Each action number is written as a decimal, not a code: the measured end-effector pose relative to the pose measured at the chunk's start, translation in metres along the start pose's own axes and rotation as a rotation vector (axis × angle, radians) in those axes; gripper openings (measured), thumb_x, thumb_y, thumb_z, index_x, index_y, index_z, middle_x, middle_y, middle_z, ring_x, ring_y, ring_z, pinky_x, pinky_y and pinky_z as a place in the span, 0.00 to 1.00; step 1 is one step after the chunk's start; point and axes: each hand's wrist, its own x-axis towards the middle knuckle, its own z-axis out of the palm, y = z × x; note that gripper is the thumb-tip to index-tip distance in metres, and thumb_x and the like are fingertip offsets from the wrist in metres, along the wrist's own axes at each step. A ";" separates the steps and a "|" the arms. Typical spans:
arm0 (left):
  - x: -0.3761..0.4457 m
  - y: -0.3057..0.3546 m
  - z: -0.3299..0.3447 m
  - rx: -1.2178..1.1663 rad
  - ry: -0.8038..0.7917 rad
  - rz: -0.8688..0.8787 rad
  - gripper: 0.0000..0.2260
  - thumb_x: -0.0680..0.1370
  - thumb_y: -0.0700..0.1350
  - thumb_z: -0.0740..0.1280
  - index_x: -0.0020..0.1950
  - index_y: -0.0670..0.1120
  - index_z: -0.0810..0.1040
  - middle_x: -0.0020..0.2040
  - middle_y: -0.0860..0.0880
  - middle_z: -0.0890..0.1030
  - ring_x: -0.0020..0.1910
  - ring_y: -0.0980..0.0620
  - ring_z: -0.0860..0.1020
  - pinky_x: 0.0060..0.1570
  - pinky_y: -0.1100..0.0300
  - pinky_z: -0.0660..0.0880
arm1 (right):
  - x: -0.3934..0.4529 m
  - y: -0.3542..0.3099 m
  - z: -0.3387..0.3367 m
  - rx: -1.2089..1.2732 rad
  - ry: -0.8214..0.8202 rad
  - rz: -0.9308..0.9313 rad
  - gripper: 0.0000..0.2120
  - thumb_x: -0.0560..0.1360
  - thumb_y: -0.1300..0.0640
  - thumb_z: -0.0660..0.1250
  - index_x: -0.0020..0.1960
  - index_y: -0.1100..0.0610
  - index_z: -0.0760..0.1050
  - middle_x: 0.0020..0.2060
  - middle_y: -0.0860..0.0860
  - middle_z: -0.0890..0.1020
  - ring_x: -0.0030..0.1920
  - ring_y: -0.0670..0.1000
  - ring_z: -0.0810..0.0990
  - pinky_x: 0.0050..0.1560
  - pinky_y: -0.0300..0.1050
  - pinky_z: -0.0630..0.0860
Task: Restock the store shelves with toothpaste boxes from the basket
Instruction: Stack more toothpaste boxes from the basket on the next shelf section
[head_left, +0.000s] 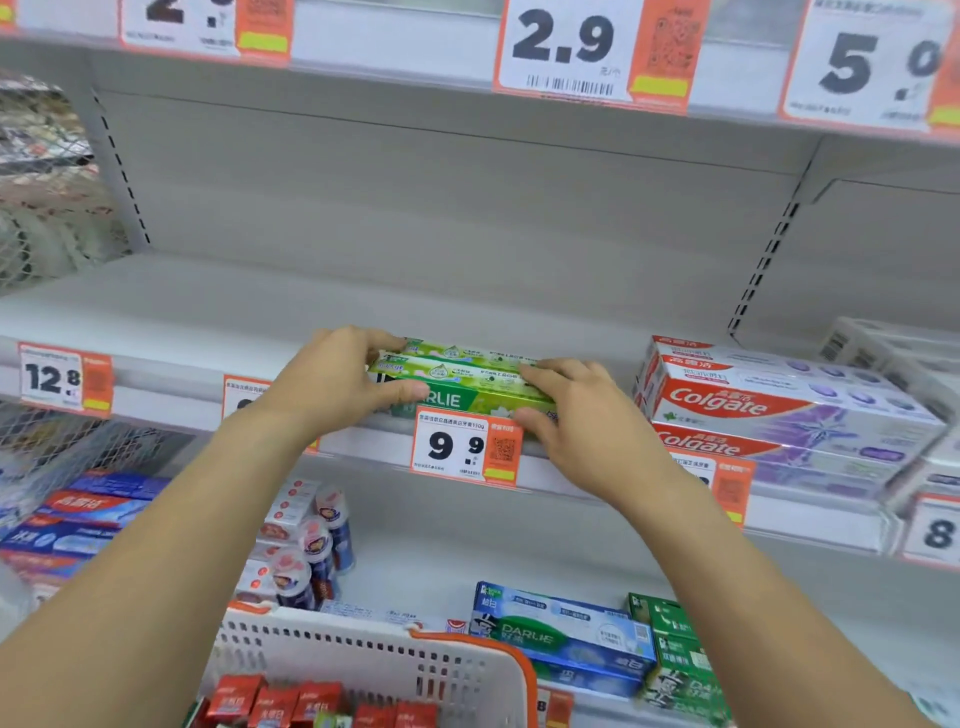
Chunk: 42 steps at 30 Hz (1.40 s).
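Two green Darlie toothpaste boxes (462, 371) lie side by side at the front edge of the middle shelf (208, 312), above the 9.9 price tag (464, 447). My left hand (337, 379) grips their left end, fingers curled over the top and thumb on the front face. My right hand (576, 410) grips the right end in the same way. The white basket (374, 660) with an orange handle sits at the bottom centre and holds several red toothpaste boxes (291, 701).
Red and purple Colgate boxes (769, 410) are stacked on the same shelf to the right. The lower shelf carries blue Darlie boxes (561, 634), green boxes (680, 660), small canisters (317, 551) and blue boxes (88, 514) at left. A wire mesh panel (47, 171) stands left.
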 end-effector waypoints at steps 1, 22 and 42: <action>0.000 0.005 0.003 -0.008 0.018 0.002 0.30 0.70 0.60 0.75 0.69 0.50 0.78 0.62 0.47 0.83 0.50 0.50 0.78 0.48 0.60 0.70 | -0.001 0.001 -0.001 0.001 -0.005 0.001 0.24 0.82 0.47 0.62 0.76 0.53 0.67 0.72 0.50 0.72 0.70 0.54 0.67 0.69 0.46 0.64; -0.010 0.029 0.027 -0.028 0.014 0.080 0.29 0.71 0.58 0.77 0.69 0.51 0.78 0.56 0.47 0.85 0.55 0.45 0.79 0.54 0.53 0.77 | -0.028 0.013 0.000 -0.051 0.057 0.013 0.23 0.82 0.55 0.62 0.75 0.59 0.67 0.74 0.55 0.71 0.73 0.57 0.68 0.75 0.48 0.60; -0.083 0.035 0.032 -0.194 0.466 0.142 0.06 0.76 0.44 0.71 0.52 0.49 0.78 0.45 0.53 0.81 0.42 0.55 0.79 0.45 0.61 0.73 | -0.050 -0.007 0.013 0.417 0.423 -0.220 0.07 0.72 0.65 0.72 0.49 0.57 0.83 0.45 0.49 0.84 0.46 0.47 0.81 0.52 0.41 0.77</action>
